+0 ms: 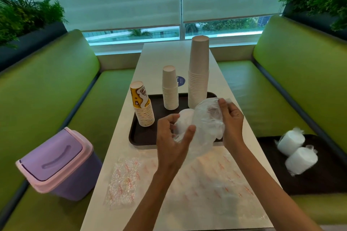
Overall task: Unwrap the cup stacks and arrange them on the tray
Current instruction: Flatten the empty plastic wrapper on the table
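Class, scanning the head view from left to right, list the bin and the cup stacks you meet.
Purple bin → yellow patterned stack → short white stack → tall white stack → two wrapped stacks on the right seat. The left hand, right hand and the wrap they grip overlap these, so omitted.

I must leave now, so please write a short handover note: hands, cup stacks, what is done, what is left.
Left hand and right hand both grip a wrapped cup stack above the tray.
Done: yellow stack, small white stack and tall white stack stand on the tray.
To do: unwrap the held one, then two wrapped stacks on the right seat.
Empty wrappers lie on the table.
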`<state>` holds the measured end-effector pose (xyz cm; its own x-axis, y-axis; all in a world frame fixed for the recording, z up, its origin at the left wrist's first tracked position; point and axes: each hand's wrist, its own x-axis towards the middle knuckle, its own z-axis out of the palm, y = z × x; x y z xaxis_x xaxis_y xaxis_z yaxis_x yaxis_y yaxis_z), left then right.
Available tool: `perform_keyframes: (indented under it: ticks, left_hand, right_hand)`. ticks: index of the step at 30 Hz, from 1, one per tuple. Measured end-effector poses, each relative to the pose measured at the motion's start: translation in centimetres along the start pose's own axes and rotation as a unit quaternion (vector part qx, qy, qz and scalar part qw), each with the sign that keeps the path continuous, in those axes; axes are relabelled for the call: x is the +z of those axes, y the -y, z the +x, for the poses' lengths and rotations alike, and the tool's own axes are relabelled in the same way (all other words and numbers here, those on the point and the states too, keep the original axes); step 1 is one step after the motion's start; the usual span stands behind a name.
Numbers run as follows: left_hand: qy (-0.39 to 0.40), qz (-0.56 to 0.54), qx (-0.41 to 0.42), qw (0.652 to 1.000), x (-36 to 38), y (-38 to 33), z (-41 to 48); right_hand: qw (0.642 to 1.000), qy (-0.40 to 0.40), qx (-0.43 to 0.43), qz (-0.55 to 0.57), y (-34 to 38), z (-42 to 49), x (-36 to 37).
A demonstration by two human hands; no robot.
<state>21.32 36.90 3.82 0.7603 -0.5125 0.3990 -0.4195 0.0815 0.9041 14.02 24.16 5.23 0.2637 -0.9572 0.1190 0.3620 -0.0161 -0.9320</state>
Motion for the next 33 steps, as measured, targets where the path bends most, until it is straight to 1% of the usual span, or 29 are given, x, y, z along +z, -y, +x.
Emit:
perform_keyframes:
  ticks: [2,4,7,10,12,14,17,21,23,26,28,30,32,33]
  left_hand:
    - [0.031,0.019,-0.014,0.999,0.9,-0.7,-1.3]
    - [0.034,0.029,0.005,0.999,2.2,-1.3,-2.7]
    - [0.005,0.025,0.01,1.0,3.6,-2.1,-3.3]
    - [-0.027,-0.014,0.002,1.0,3.5,-2.3,-2.0]
    - [-0.035,-0.069,-0.05,0.996,2.9,-2.1,-0.8]
    - [-0.055,-0.094,-0.099,0.989,2.1,-1.5,0.4]
    - [-0.087,-0.096,-0.118,0.985,1.2,-0.7,1.6]
    - [-0.115,-0.106,-0.137,0.978,1.1,-0.5,2.3]
    - [-0.12,-0.097,-0.138,0.978,1.1,-0.3,2.5]
    - [-0.107,-0.103,-0.139,0.979,0.9,0.4,2.9]
    - [-0.091,-0.127,-0.157,0.975,0.6,0.2,3.2]
    - [-0.057,-0.179,-0.212,0.959,0.3,-0.1,3.7]
    - [0.009,-0.229,-0.281,0.932,-0.2,-0.3,4.2]
    - [0.044,-0.236,-0.297,0.924,-0.4,-0.2,4.4]
  right_hand:
    - [0.998,-0.035,-0.048,-0.025,-0.2,-0.2,0.2]
    - [0.994,-0.063,-0.075,-0.047,-0.3,-0.5,0.5]
    - [0.99,-0.091,-0.089,-0.063,-0.4,-0.8,0.7]
    - [0.984,-0.098,-0.112,-0.097,-0.5,-0.8,0.4]
    - [0.982,-0.103,-0.116,-0.103,-0.5,-0.7,0.0]
    - [0.984,-0.098,-0.122,-0.091,-0.2,-0.5,-0.5]
    - [0.985,-0.086,-0.122,-0.09,0.1,-0.2,-1.0]
    - [0.986,-0.085,-0.097,-0.101,-0.2,0.1,-1.3]
    - [0.991,-0.071,-0.072,-0.091,-0.3,0.0,-1.4]
    - [0.995,-0.034,-0.036,-0.089,-0.5,0.0,-1.5]
    - [0.992,-0.022,-0.057,-0.108,-0.6,0.2,-1.7]
    - [0.991,-0.015,-0.075,-0.11,-0.7,0.3,-1.7]
    - [0.991,-0.009,-0.08,-0.104,-0.7,0.4,-1.7]
    - [0.991,-0.006,-0.083,-0.103,-0.7,0.4,-1.7]
